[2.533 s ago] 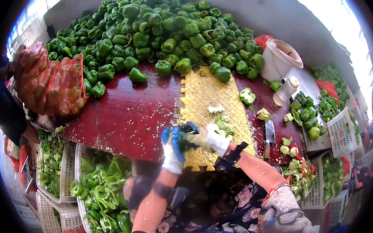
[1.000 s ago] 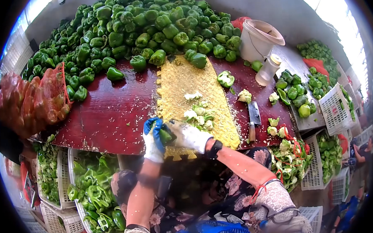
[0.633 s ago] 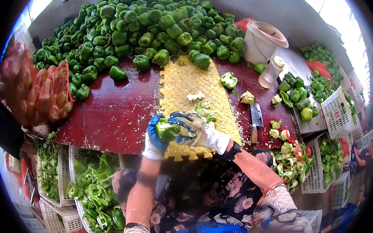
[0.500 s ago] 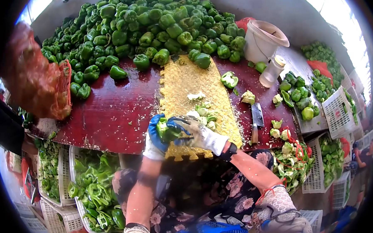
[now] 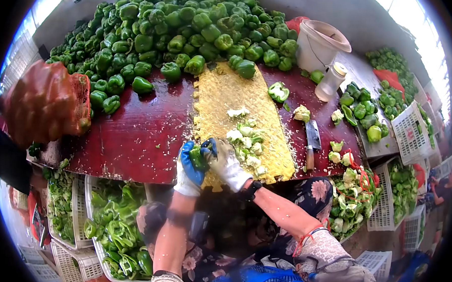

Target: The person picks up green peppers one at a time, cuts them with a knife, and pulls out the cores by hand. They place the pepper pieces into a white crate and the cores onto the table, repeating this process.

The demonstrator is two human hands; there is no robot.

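Observation:
A green bell pepper (image 5: 198,158) is held over the near edge of the yellow mat (image 5: 219,98). My left hand (image 5: 189,169), in a white glove with blue coating, is closed around its left side. My right hand (image 5: 224,164), in a dirty white glove, has its fingers curled against the pepper's right side; its fingertips are partly hidden. Pale pepper cores (image 5: 246,140) lie on the mat just right of my hands. A cleaver (image 5: 312,137) with a wooden handle rests on the red table (image 5: 135,140), farther right.
A large heap of green peppers (image 5: 181,32) fills the back. At right stand a white bucket (image 5: 315,49) and a clear jar (image 5: 329,83). Crates of cut peppers (image 5: 121,231) sit below left. At far left, a person holds a red mesh sack (image 5: 45,106).
My right hand has shifted left and closed in on the pepper, away from the cores. More cores show on the mat. The mesh sack at left has moved slightly.

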